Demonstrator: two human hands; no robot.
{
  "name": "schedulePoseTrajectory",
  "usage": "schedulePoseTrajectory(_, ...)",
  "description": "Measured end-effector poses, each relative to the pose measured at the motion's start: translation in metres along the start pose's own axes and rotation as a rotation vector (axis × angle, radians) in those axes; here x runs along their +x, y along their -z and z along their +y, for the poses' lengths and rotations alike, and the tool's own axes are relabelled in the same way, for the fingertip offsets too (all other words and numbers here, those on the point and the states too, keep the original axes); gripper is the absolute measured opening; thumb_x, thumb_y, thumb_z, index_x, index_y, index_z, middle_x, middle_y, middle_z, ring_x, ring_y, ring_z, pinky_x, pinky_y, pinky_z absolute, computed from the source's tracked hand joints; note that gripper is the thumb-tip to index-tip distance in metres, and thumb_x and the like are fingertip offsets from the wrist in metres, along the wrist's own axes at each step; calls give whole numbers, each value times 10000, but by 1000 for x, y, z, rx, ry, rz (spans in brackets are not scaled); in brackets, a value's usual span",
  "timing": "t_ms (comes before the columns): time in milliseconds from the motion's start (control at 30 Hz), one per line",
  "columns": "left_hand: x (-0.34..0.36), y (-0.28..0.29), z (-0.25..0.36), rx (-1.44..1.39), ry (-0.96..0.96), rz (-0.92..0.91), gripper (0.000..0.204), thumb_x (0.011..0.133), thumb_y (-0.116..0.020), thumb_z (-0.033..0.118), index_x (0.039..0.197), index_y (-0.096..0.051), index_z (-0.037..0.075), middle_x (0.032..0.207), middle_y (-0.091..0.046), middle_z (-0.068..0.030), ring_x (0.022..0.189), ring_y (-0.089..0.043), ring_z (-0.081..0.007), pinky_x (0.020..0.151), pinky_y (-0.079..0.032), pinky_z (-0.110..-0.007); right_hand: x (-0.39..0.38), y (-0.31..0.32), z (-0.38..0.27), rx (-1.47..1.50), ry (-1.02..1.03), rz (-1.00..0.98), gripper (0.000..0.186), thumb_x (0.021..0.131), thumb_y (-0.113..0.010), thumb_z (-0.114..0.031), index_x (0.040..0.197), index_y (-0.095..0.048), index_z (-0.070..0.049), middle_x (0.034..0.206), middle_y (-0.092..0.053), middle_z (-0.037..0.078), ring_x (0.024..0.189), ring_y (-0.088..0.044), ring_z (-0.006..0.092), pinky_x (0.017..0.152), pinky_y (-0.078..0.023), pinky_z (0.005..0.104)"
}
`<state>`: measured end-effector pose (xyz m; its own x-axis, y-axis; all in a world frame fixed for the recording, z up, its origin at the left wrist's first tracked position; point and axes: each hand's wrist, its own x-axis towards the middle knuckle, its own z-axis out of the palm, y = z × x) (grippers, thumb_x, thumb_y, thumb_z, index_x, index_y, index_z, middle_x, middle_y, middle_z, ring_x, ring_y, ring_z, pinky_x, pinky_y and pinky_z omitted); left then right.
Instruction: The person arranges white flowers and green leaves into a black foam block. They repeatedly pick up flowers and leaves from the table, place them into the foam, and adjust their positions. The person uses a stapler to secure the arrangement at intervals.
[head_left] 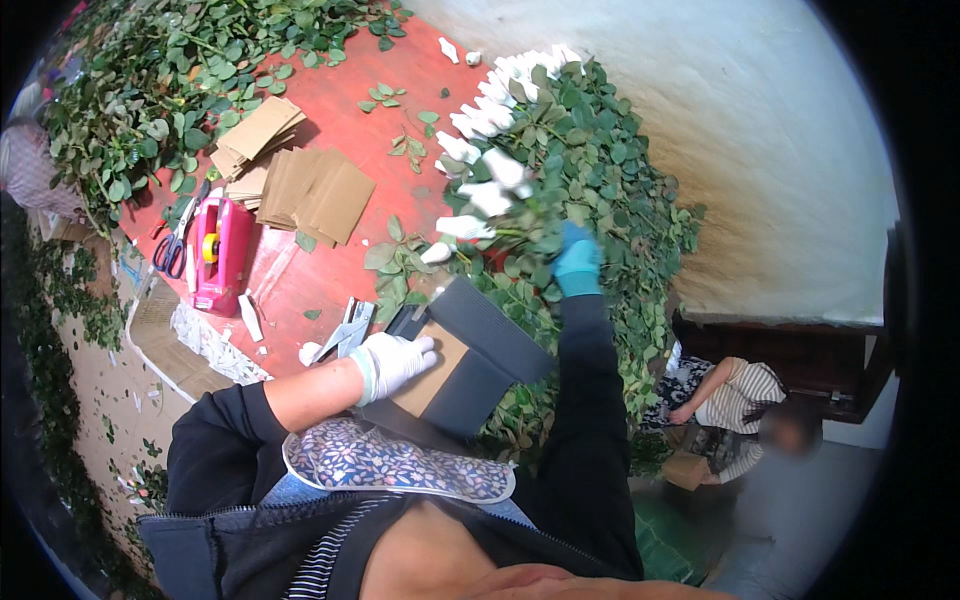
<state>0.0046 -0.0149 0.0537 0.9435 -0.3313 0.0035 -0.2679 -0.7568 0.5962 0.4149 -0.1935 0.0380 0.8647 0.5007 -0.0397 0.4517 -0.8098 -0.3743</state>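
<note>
My left hand [395, 362], in a white glove, lies with fingers stretched out on a brown cardboard piece [432, 375]. That piece rests on a dark grey folded board [470, 395] in front of my apron. My right hand [577, 262], in a blue-green glove, is closed around leafy rose stems [540, 222] on the right; leaves hide its fingertips. White-covered rose heads [508, 172] by this hand are smeared by motion. Beneath and behind lies a large heap of leafy roses [625, 165]. A metal stapler-like tool [350, 328] lies just beyond my left hand.
On the red table [340, 85] are stacked brown cardboard pieces [315, 192], a pink tape dispenser [226, 262] and scissors [176, 245]. More leafy stems [160, 90] cover the far left. A wall [760, 150] bounds the right side; another person [735, 395] sits at lower right.
</note>
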Motion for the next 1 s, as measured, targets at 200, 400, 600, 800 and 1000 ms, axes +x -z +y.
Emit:
schedulePoseTrajectory(200,-9,-4,-8,-34,70,-19,455,777,-649,96,1214,-524,94,1192,-521,-149,854,-659,-324,672,-548,-434,-109,218,-101,1150,-178,552,337,955,-541,-308,1142,-640,-45,917,-662,79,775,-619,232,655,-518,415)
schedulePoseTrajectory(400,-6,9,-7,-29,80,-72,367,827,-593,105,1191,-552,84,1202,-542,-160,869,-649,-360,721,-545,-438,-226,304,-112,574,269,594,355,939,-573,-293,1184,-609,-39,1019,-647,103,902,-616,235,763,-505,391)
schedulePoseTrajectory(600,-6,10,-14,-139,164,-18,391,779,-632,109,1167,-599,78,1192,-543,-144,901,-647,-360,735,-548,-425,-235,208,-96,253,244,-260,392,923,-604,-279,1227,-578,-32,1122,-633,127,1028,-613,238,872,-491,367)
schedulePoseTrajectory(800,-2,-16,-42,-422,4,157,320,749,-603,-24,1055,-646,61,1080,-605,-109,965,-629,-332,823,-520,-372,-257,91,-75,-20,361,-1089,447,860,-701,-285,1212,-583,-36,1099,-625,117,1004,-607,250,873,-486,347)
schedulePoseTrajectory(1000,-7,7,-46,-641,47,-84,564,691,-640,-34,1244,-595,70,1300,-544,-156,1214,-531,-313,990,-452,-358,-271,24,-6,217,151,-1072,538,847,-724,-446,1168,-619,-27,1077,-642,114,973,-597,240,882,-476,359)
